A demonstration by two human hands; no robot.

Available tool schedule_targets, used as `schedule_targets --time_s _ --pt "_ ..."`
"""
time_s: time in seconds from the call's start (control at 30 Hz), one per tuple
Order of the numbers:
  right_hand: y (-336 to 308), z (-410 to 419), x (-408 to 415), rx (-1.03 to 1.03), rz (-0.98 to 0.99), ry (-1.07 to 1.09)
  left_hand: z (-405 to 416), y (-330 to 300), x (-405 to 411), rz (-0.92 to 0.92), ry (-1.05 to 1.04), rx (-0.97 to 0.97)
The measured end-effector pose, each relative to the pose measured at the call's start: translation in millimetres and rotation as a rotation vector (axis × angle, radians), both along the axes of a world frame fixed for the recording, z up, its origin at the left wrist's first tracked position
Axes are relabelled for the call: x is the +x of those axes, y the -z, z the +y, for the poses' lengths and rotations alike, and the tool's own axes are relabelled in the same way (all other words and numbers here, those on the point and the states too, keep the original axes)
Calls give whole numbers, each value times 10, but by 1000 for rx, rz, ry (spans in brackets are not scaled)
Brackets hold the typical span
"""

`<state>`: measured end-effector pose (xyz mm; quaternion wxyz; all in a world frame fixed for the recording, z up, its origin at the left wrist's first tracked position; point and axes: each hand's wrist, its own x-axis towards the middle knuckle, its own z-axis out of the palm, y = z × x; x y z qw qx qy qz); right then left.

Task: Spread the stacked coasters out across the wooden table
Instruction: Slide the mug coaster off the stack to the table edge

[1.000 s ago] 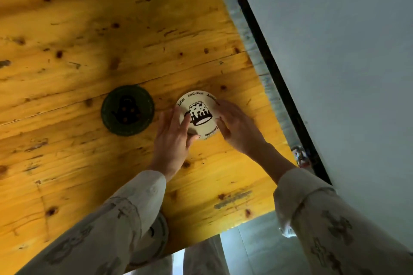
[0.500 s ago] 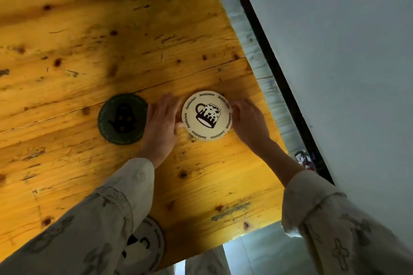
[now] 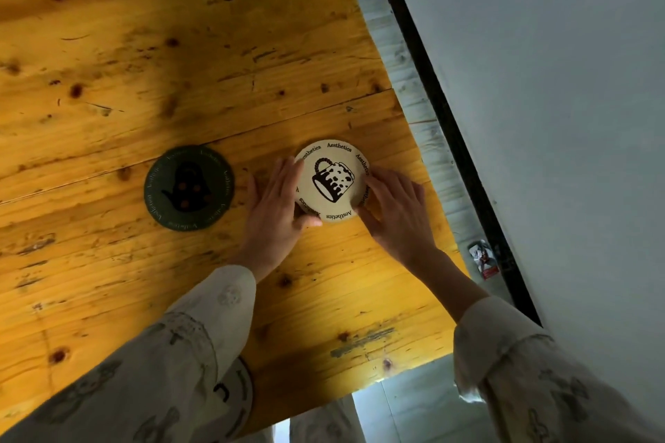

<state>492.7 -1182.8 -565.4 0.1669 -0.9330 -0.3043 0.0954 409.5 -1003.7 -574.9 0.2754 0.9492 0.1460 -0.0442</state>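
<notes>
A cream round coaster (image 3: 333,180) with a black mug drawing tops a small stack on the wooden table (image 3: 180,65), near its right edge. My left hand (image 3: 277,207) cups the stack's left side and my right hand (image 3: 396,212) presses against its right side. A dark green coaster (image 3: 189,188) with a teapot drawing lies flat to the left, apart from my hands. Another pale coaster (image 3: 239,396) peeks out from under my left sleeve at the near edge.
The table's right edge borders a pale ledge (image 3: 414,83) and a white wall (image 3: 557,119). A small crumpled wrapper (image 3: 482,259) lies beyond the edge. The near edge drops to a tiled floor (image 3: 414,403).
My fingers came off the top of the cream coaster and both hands shifted to its sides. The mug drawing has turned clockwise.
</notes>
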Motion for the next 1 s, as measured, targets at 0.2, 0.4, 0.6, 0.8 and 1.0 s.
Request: schedule_targets --time_s 0.2,0.4,0.6,0.8,1.0 --pt "12 -23 168 -50 -18 2 216 -47 385 9 51 19" --pt "36 106 379 -40 -85 59 233 -30 631 -3 55 71" --pt "68 128 670 -28 -108 97 209 8 889 -32 36 51" --pt "92 126 920 -7 -79 122 174 16 1083 -26 5 32" --pt "75 142 997 17 -69 105 135 11 1140 -9 -25 22"
